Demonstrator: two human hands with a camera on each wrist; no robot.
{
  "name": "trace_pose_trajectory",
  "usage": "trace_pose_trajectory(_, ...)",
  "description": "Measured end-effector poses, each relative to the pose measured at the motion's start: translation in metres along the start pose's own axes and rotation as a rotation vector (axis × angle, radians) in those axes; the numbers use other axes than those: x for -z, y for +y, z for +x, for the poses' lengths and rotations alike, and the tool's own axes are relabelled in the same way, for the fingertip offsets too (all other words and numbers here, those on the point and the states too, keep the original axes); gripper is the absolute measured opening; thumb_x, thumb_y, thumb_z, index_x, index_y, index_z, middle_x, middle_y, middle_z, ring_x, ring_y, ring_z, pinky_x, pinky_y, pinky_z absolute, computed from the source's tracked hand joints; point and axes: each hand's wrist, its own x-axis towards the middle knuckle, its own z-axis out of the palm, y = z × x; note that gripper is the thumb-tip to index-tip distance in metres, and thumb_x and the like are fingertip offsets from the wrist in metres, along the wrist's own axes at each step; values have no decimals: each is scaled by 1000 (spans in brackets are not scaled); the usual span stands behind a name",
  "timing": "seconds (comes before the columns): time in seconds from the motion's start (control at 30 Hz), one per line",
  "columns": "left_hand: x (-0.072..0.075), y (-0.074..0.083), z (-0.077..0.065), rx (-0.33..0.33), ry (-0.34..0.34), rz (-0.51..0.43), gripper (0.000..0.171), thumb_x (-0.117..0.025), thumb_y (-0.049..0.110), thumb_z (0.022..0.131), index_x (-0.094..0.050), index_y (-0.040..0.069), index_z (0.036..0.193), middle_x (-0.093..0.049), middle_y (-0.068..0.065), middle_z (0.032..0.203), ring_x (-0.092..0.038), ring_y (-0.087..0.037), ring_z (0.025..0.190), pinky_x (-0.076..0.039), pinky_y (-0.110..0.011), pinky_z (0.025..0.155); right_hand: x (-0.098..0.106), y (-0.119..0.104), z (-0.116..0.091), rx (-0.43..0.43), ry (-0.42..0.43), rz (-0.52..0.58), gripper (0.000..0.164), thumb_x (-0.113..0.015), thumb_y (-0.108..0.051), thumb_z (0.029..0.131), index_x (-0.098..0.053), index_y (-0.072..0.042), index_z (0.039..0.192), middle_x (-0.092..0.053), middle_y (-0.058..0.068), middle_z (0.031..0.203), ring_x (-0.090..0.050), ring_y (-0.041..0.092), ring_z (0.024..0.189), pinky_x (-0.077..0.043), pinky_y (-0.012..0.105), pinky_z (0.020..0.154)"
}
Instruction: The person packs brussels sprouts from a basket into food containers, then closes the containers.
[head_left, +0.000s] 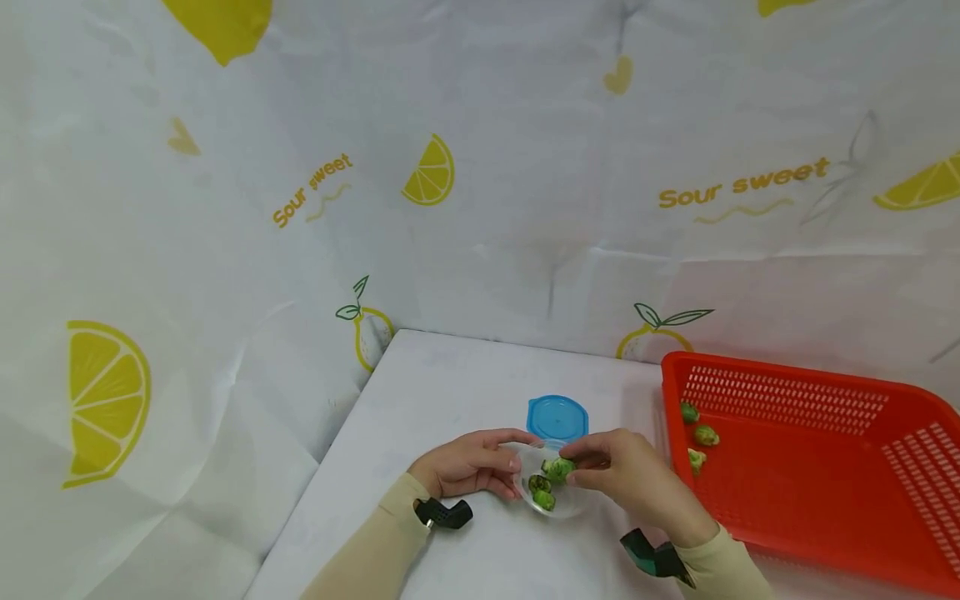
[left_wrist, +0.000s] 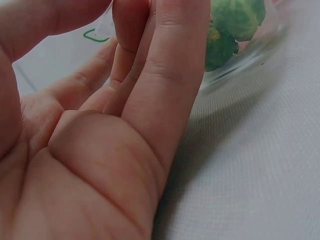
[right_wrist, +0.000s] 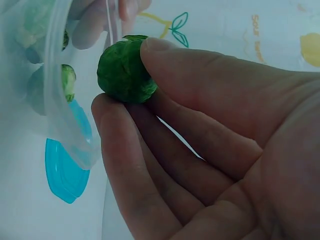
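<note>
A small clear plastic container (head_left: 566, 507) sits tilted on the table, its mouth turned toward my right hand. My left hand (head_left: 472, 465) holds it by the left side, thumb at the rim. Inside lie Brussels sprouts (head_left: 543, 500), one of them with dark patches. Between thumb and fingertips my right hand (head_left: 630, 475) pinches another green Brussels sprout (right_wrist: 125, 71), held right at the container's mouth. The left wrist view shows my left palm, with sprouts (left_wrist: 239, 19) seen through the clear wall beyond the fingers.
Just behind the container a blue lid (head_left: 557, 417) lies flat on the white table (head_left: 450, 375). On the right stands a large red plastic basket (head_left: 810, 475), with a few sprouts (head_left: 705, 435) along its left side. A lemon-printed sheet (head_left: 525, 275) hangs behind the table.
</note>
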Motion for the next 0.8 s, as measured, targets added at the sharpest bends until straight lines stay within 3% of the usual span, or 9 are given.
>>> trace_pose_trajectory(0.23,1,-1,0,-6,-9,11,58,-68,17,105,-50,15,160,-74,-6,104,-80,-17,93,-67,-31,86,-4,4,1,-3,-4,-19,28,-89,-15,89,-84,-15,116,-79,-2,105,-69,13,91,-67,36,85)
trace_pose_trajectory(0.8,0,0,0,-2,2,22,56,-66,16,106,-50,14,160,-75,-2,94,-80,-17,92,-67,-33,88,-5,3,-4,23,0,-38,28,-90,-13,88,-83,-14,116,-79,-2,105,-70,12,91,-68,35,85)
